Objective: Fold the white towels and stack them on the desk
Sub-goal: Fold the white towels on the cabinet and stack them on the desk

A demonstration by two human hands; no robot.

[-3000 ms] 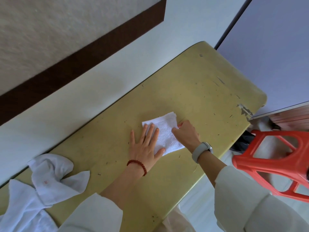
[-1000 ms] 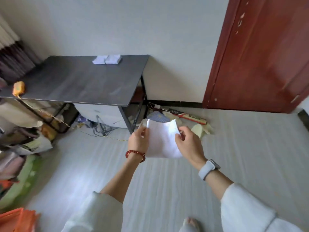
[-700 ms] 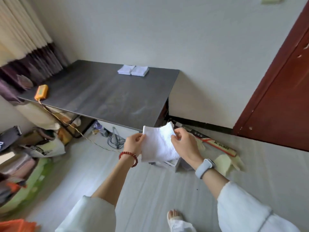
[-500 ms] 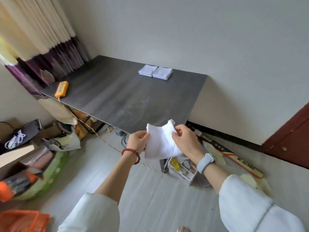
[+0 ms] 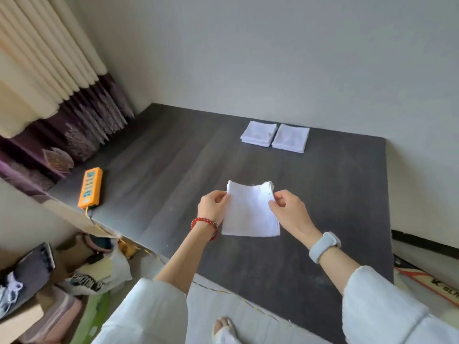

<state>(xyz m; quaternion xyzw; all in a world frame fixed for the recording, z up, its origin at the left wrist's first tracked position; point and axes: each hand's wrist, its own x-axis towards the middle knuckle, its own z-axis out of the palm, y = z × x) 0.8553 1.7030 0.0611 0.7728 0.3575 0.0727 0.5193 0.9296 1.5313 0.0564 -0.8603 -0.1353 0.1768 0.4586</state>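
Across the dark desk point(image 5: 173, 175), seen from the head camera, two folded white towels point(image 5: 275, 137) lie side by side, touching, near the far edge by the wall. An orange power strip point(image 5: 89, 187) sits near the desk's left edge, beside the purple-hemmed curtain point(image 5: 62, 115). Bags and boxes point(image 5: 74, 274) crowd the floor at left below the desk. Between the hands and the far towels the desk surface is bare, as is its right part. Both forearms reach forward over the near edge. The left hand point(image 5: 214, 206), with a red bead bracelet point(image 5: 205, 225), pinches the left edge of a folded white towel point(image 5: 250, 211); the right hand point(image 5: 289, 211), wearing a grey watch point(image 5: 324, 246), pinches its right edge, holding it above the desk's middle.
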